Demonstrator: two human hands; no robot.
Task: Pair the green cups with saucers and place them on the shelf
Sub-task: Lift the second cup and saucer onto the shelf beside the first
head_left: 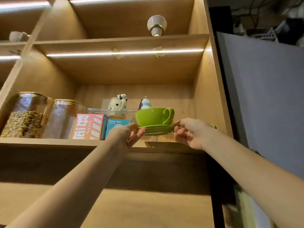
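a green cup (152, 116) is seen seated upright on a green saucer (156, 129), handle to the right, so this pairing is already made. the saucer is pinched at its left rim by the left hand (131, 134) and at its right rim by the right hand (189, 133), both closed on it, and the set is held just above the front of the shelf (65, 143), in the free space at the right end. it is judged not yet set down, since a gap is visible under the saucer. a sliver of green (213, 126) is glimpsed behind the right wrist; what it is cannot be told. left of the set, two boxes (102, 127) and two glass jars (44, 116) are stood, with small figurines (118, 104) behind. lowering and release are judged to remain for this pair; whether other cups wait cannot be told.
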